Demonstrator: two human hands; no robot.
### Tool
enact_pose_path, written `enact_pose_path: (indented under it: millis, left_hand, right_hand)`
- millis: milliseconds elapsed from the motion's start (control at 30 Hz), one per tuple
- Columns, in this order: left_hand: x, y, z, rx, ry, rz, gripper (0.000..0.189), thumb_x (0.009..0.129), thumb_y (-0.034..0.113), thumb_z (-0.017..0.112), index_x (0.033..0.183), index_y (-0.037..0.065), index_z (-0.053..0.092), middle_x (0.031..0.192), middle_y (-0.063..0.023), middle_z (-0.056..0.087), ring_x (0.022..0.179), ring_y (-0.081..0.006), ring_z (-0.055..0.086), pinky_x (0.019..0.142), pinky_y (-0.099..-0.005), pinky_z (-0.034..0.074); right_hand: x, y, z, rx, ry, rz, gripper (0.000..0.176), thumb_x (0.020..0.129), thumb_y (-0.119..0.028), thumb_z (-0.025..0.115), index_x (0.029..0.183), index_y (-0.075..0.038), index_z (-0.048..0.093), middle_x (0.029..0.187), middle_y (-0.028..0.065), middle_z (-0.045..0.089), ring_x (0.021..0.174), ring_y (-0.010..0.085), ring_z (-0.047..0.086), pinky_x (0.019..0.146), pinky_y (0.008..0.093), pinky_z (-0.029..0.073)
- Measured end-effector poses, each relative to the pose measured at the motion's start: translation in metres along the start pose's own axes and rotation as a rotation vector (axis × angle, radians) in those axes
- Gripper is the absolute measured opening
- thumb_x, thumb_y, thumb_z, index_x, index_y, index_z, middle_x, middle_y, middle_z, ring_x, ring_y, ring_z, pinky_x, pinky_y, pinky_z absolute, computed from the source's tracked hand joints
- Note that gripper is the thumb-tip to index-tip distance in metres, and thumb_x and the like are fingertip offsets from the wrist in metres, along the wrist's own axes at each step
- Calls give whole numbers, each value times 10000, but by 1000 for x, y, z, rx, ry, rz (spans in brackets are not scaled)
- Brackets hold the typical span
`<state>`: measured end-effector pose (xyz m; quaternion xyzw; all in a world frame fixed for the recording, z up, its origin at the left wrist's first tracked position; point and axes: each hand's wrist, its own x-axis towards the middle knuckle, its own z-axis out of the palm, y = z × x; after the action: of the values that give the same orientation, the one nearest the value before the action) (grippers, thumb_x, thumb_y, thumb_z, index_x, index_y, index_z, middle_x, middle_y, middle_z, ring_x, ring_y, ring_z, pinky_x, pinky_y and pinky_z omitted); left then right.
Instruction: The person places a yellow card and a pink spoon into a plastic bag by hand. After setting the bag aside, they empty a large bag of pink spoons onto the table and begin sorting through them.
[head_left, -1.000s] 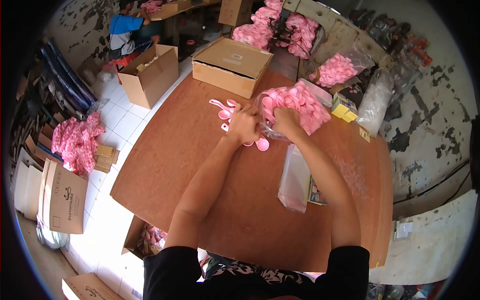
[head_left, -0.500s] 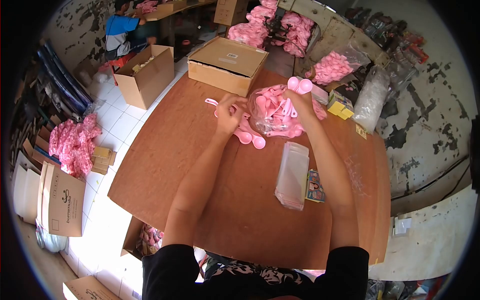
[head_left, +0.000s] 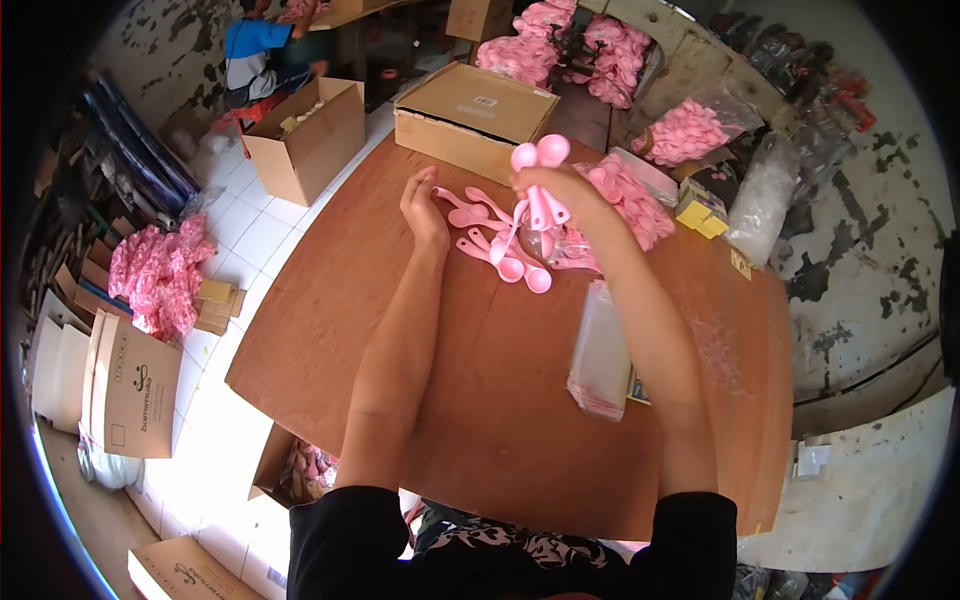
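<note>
My right hand [head_left: 556,186] is closed around several pink measuring spoons [head_left: 540,152], their round bowls sticking up and their handles hanging below. It is held above the table, in front of a clear plastic bag of pink spoons [head_left: 642,208] that it partly hides. Just left of it, more loose pink spoons [head_left: 508,268] lie scattered on the brown table [head_left: 480,400]. My left hand [head_left: 424,208] is raised at the left edge of these loose spoons, fingers upright and slightly curved, with nothing visible in it. A stack of clear plastic sleeves [head_left: 600,350] lies beneath my right forearm.
A closed cardboard box [head_left: 474,112] sits at the table's back edge. Yellow small boxes [head_left: 701,208] and a plastic roll [head_left: 764,190] are at the right. An open carton [head_left: 306,142] stands on the floor, near a person in a blue shirt [head_left: 256,45].
My right hand has moved left with the spoons, away from the bag. My left hand has drawn back left from the loose spoons and its fingers have straightened. The view has shifted slightly.
</note>
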<state>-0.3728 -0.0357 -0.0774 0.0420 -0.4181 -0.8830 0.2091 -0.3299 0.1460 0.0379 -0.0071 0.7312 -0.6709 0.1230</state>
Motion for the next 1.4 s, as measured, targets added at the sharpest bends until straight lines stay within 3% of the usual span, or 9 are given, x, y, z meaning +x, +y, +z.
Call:
enact_pose_path:
  millis: [233,367,433,533,767,900,933,1133,1400]
  left_hand:
    - [2,-9,-5,151,-122,-7,263,900,157,512,1057,-3,651,1076,-79,628,1050,-167,537,882,-287,381]
    - [5,-19,-5,276,-147,88,220,894,125,541,1031,7,667,858,-29,610,776,-105,518,696,-240,394]
    - [2,-17,-3,291,-147,74,214,880,94,537,1020,-6,665,905,-53,626,832,-123,543,735,-257,419]
    - [-6,-5,2,298,-155,33,213,863,60,533,1011,-21,663,939,-77,642,874,-140,571,763,-275,449]
    - [-3,-12,-1,328,-139,88,223,854,60,544,1023,-22,664,910,-75,647,823,-140,577,723,-274,457]
    - [-4,-12,1,331,-135,78,222,854,64,550,1023,-24,663,934,-82,649,845,-149,581,742,-283,459]
    - [-3,-13,2,327,-136,80,222,854,64,550,1023,-24,663,934,-82,649,845,-149,581,742,-283,459]
    - [-3,-12,0,346,-140,134,222,852,67,554,1022,-27,662,915,-76,649,837,-147,579,743,-285,461]
    - [-3,-12,-1,341,-140,84,219,852,79,570,1021,-22,665,903,-73,648,815,-139,572,730,-274,457]
  right_hand:
    - [52,50,43,-538,29,1,280,648,-141,718,862,27,649,846,133,679,744,181,657,640,323,521]
    - [30,36,57,-1082,169,39,483,583,-273,767,926,49,658,935,235,682,861,278,684,728,367,530]
    - [29,46,57,-1116,171,-6,520,559,-327,762,914,39,661,942,255,670,889,340,670,753,388,523]
    - [20,49,58,-1187,311,-314,468,633,-334,721,920,32,668,869,223,680,825,333,674,763,416,519]
    - [-11,7,-24,-1279,586,-357,241,752,-298,641,807,-72,703,763,161,681,781,350,672,681,452,538]
    - [-11,28,-79,-1506,601,-32,463,754,-415,664,1019,-36,657,1089,205,640,968,327,649,785,433,530]
    - [-12,24,-83,-1502,463,148,696,701,-513,696,1189,-34,565,1186,203,592,1051,322,617,837,423,517]
    - [7,49,-90,-1571,421,71,1050,545,-591,765,1373,-48,415,1290,232,533,1250,325,490,948,411,467]
    - [9,50,-91,-1604,363,216,1067,532,-512,801,1432,-145,361,1400,229,416,1294,350,438,990,421,436]
